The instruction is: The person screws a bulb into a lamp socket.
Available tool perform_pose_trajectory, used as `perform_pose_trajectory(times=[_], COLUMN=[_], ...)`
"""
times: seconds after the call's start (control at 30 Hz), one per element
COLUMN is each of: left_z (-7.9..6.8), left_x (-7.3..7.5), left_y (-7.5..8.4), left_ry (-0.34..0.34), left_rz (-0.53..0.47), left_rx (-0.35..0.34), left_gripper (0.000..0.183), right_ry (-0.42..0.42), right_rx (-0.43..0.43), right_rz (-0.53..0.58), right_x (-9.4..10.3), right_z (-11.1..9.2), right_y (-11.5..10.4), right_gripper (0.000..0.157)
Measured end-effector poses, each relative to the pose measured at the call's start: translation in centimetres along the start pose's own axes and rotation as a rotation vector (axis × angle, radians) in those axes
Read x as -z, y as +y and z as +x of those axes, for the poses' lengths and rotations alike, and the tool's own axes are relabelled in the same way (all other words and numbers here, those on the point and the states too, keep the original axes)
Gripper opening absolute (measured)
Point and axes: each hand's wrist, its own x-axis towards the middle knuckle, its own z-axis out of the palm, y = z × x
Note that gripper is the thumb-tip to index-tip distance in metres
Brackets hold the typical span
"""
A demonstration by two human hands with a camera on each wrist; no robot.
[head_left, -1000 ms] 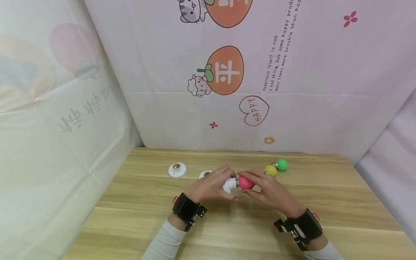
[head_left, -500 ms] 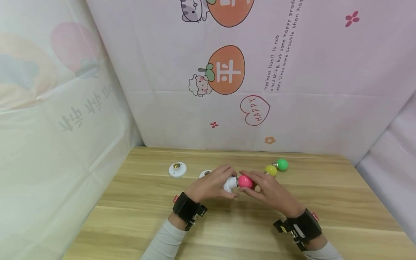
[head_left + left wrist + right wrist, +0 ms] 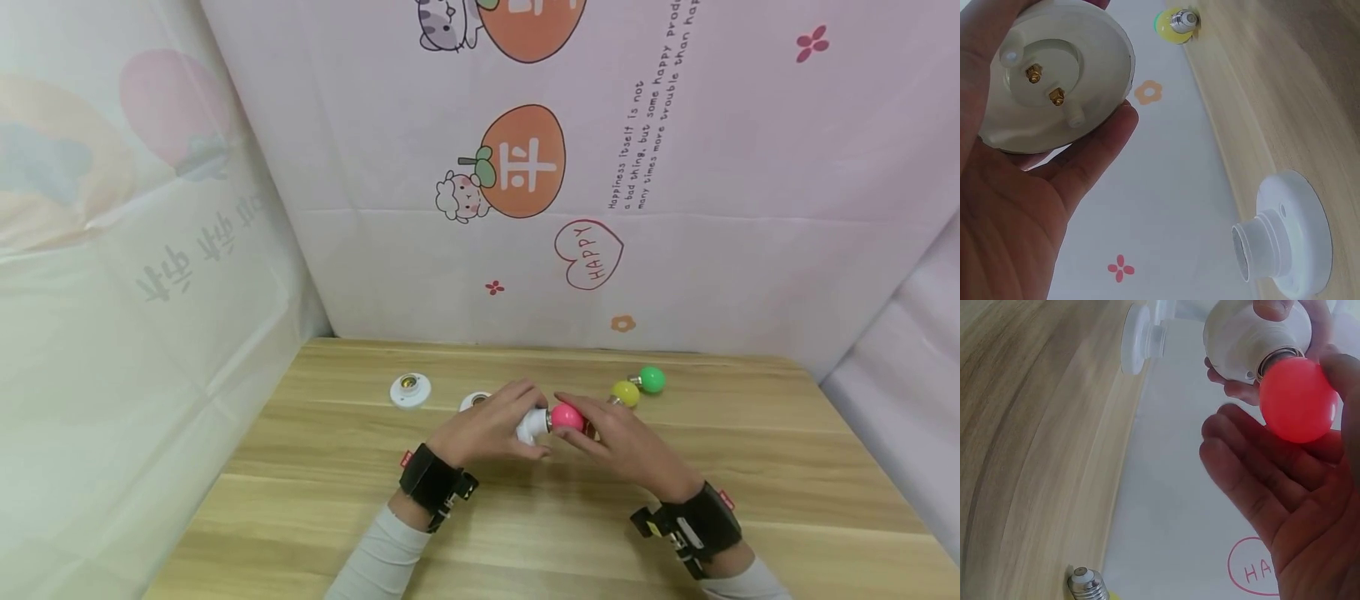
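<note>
My left hand [image 3: 491, 425] grips a round white lamp holder [image 3: 531, 426] by its base, tipped so the socket faces right. In the left wrist view the holder's hollow back [image 3: 1047, 119] shows two brass screws. A red light bulb [image 3: 567, 417] sits with its metal cap partly inside the socket mouth. My right hand [image 3: 622, 437] pinches the bulb between thumb and fingers. In the right wrist view a little of the metal cap [image 3: 1279, 360] shows between glass and socket, and the other fingers [image 3: 1254, 481] extend below the bulb.
A second lamp holder [image 3: 409, 390] lies at the table's back left. Another holder [image 3: 474, 401] is partly hidden behind my left hand. A yellow bulb [image 3: 626, 393] and a green bulb [image 3: 652, 380] lie at the back right. A printed cloth [image 3: 420, 275] hangs behind the table [image 3: 300, 517].
The right hand's fingers and thumb have shifted round the red bulb, which stays at the socket mouth. The left hand and lamp holder hold nearly still.
</note>
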Motion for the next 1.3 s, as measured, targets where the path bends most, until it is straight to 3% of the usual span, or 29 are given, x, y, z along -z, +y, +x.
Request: perform_pose_trajectory(times=[0.23,0.4,0.7,1.3], left_z=[-0.12,-0.17,-0.24,-0.20], left_x=[-0.08,-0.02,0.17,0.35], left_y=[-0.08,-0.03,-0.07,-0.14], left_ry=[0.011,0.010,0.024,0.055], left_rz=[0.013,0.008,-0.013,0.012], left_rx=[-0.004,0.000,0.015,-0.026], left_gripper=[0.050,0.050,0.050,0.046], right_ry=[0.019,0.053,0.051,0.112], right_rx=[-0.040,0.016,0.030,0.062], right_rz=[0.098,0.137,0.171,0.154], right_x=[-0.09,-0.06,0.15,0.13], right_z=[0.06,0.23,0.20,0.24], right_y=[-0.01,-0.17,-0.32,-0.16], right_gripper=[0.049,0.039,0.052,0.047])
